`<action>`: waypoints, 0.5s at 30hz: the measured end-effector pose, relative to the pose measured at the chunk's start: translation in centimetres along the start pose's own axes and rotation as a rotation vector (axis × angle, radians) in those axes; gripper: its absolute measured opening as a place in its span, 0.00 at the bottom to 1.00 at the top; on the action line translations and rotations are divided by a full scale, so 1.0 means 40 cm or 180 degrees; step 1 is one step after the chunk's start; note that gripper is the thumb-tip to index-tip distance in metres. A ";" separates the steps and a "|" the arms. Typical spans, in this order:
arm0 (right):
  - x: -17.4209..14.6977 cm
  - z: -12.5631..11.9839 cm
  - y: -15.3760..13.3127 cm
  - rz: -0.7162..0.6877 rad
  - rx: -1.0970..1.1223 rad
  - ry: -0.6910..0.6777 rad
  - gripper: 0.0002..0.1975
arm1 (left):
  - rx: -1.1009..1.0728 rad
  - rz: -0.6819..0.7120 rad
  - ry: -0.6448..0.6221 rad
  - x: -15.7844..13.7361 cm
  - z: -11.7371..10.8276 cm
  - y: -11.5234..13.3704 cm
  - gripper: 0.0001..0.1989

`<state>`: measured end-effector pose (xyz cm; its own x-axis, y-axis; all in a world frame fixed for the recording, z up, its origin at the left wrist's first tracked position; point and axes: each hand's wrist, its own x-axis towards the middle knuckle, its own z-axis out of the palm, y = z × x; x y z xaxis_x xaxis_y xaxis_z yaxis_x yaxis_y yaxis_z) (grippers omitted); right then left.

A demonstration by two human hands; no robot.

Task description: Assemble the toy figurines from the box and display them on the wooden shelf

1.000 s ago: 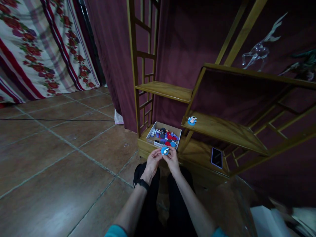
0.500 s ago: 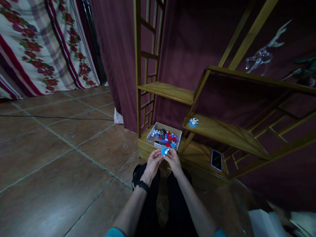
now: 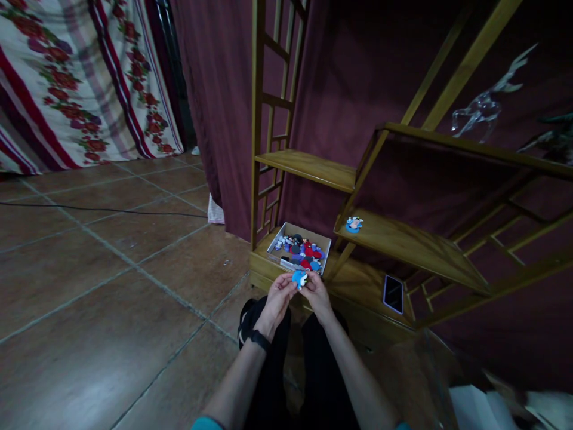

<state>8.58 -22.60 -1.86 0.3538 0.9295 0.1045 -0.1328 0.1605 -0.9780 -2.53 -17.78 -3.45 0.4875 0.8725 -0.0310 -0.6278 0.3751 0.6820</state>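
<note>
A small blue-and-white figurine (image 3: 299, 279) is pinched between both hands, just in front of the box. My left hand (image 3: 281, 292), with a dark band on its wrist, has its fingers closed on the blue side. From the other side my right hand (image 3: 317, 295) grips the whitish part with its fingertips. Behind them, a shallow cardboard box (image 3: 276, 255) holds several small red, purple, grey and blue pieces. Another figurine (image 3: 354, 224) on a blue base stands at the left end of the middle shelf. The held figurine's details are too small to make out.
The wooden shelf unit (image 3: 308, 168) rises in front of me, with slanting bars on the right. A phone or tablet (image 3: 393, 293) lies on the lower board. A clear deer ornament (image 3: 486, 104) stands on the upper shelf. A black cable (image 3: 102, 210) crosses the tiled floor.
The held figurine has turned slightly between my fingers, showing its blue and white parts at a different angle. Both hands stay in nearly the same place; the view has shifted a little.
</note>
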 end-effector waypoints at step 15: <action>0.009 0.004 0.019 0.0026 -0.0280 0.0542 0.18 | -0.0202 -0.0317 0.0021 0.017 -0.015 -0.006 0.14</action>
<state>8.46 -22.10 -2.53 0.5057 0.8597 0.0716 -0.0576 0.1165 -0.9915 -2.43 -17.08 -4.08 0.5455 0.8319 -0.1014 -0.6137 0.4789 0.6277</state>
